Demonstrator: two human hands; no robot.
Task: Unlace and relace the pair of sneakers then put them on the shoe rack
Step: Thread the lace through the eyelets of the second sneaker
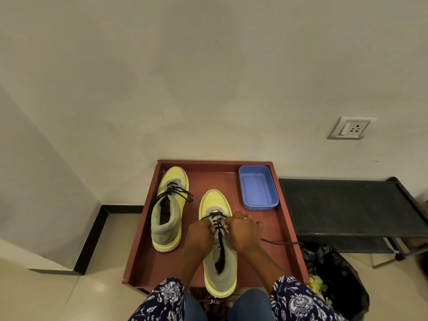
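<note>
Item one: the near sneaker (pixel 220 258), yellow and grey, is sitting toe-away on the red-brown tray (pixel 287 228) in front of you. Your left hand (pixel 199 232) and right hand (pixel 240 230) are both pinching its black lace (pixel 217 222) at the eyelets, fingers curled; one lace end is trailing right over the tray edge. Item two: the second sneaker (pixel 169 209) is lying to the left, loosely laced, untouched. Item three: a blue tub (pixel 257 186) is occupying the tray's far right corner. Item four: a black rack (pixel 347 205) is standing just beside the tray.
</note>
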